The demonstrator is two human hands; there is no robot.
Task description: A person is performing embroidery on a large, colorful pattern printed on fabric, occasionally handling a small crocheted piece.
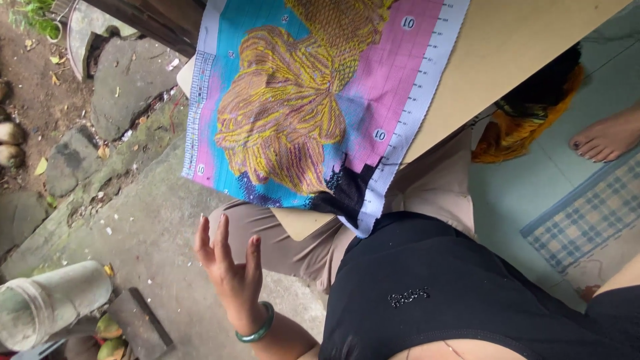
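Head view: I see the cross-stitch canvas (313, 100) lying on a tan board (507, 53) that rests across my lap and serves as the worktop. The canvas shows a largely stitched yellow-and-brown motif on blue and pink ground, with a black patch at its lower edge.

My left hand (230, 267) hangs in the air below the board's near corner, apart from the canvas, with a green bangle (257, 327) on the wrist. Its grip is spread, fingers splayed, holding nothing. My right hand is out of frame.

A glass jar (50, 303) lies on the concrete ground at lower left. Another person's bare foot (607, 137) rests near a checked mat (587, 213).

Judgement: stitching is paused. Resuming calls for bringing the left hand back to steady the canvas edge.
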